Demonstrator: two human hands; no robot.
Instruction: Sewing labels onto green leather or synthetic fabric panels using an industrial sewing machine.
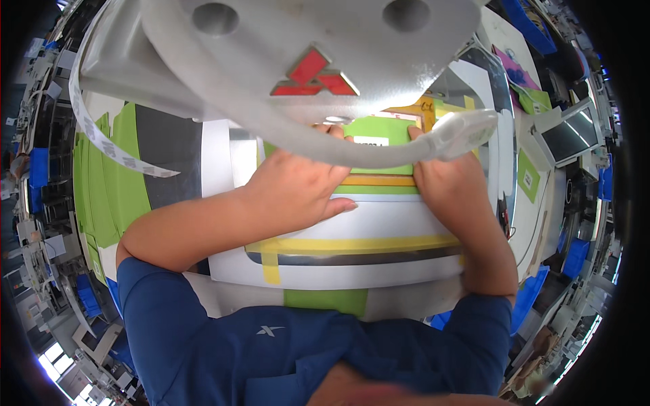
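A flat green sheet (pixel 401 141) with a white printed label lies in front of me, bordered by an orange-yellow strip (pixel 382 181). My left hand (pixel 298 179) rests at its left side, thumb spread away and fingers reaching forward onto it. At the right edge my right hand (pixel 450 179) touches the sheet, index finger stretched forward and thumb apart; its other fingers are hidden. A pale grey hose (pixel 379 157) crosses in front and covers part of the sheet and left fingers. Neither hand visibly grips anything.
A big grey machine housing (pixel 250 61) with a red emblem hangs over the work. Yellow tape (pixel 352 245) runs along the white board (pixel 318 272). Green sheets (pixel 108 183) are stacked at left; a tilted screen (pixel 570 133) stands at right.
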